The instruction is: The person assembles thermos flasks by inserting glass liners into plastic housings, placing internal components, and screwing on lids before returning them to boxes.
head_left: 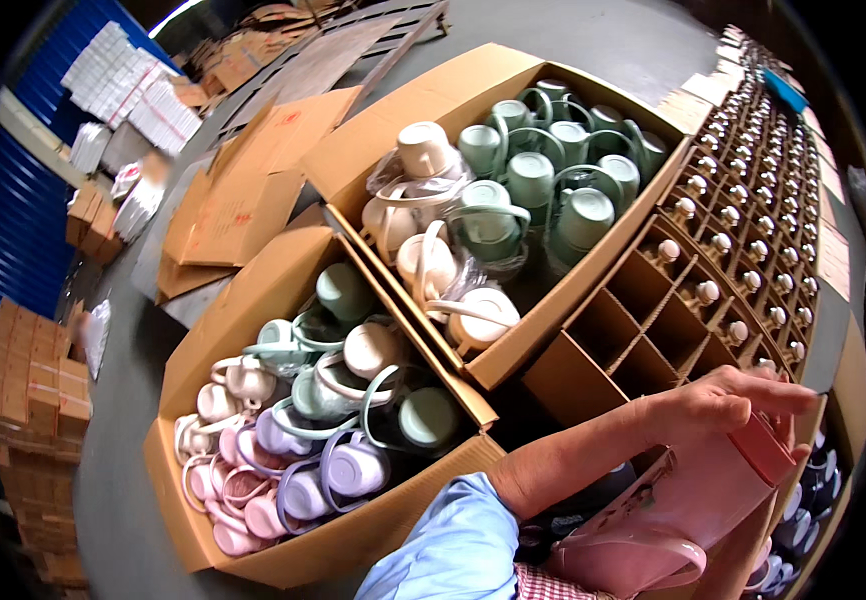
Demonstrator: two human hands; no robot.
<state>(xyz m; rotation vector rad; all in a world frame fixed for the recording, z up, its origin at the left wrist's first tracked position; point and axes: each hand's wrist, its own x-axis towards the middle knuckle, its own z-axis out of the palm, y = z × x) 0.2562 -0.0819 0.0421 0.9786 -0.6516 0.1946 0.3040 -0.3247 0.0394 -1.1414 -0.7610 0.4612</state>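
Observation:
A pink jug [643, 510] with a large loop handle and a small printed decoration lies tilted across my front at the lower right. Its red end piece [761, 450] points up and to the right. My left hand [718, 403] reaches over that red end, thumb bent against it and fingers stretching past it. Beneath, my right hand [785, 437] is mostly hidden behind the jug; some fingers show beside the red end. Both hands are closed on the jug. Next to them stands a divided carton [593, 375] with several bare cells.
On the left, an open carton [178, 500] holds pink, purple, cream and green handled jugs. A larger carton [493, 75] behind has green and cream ones. Rows of glass liners [743, 215] fill cardboard dividers at right. Dark jugs [803, 520] sit lower right. Flattened cardboard [243, 215] lies beyond.

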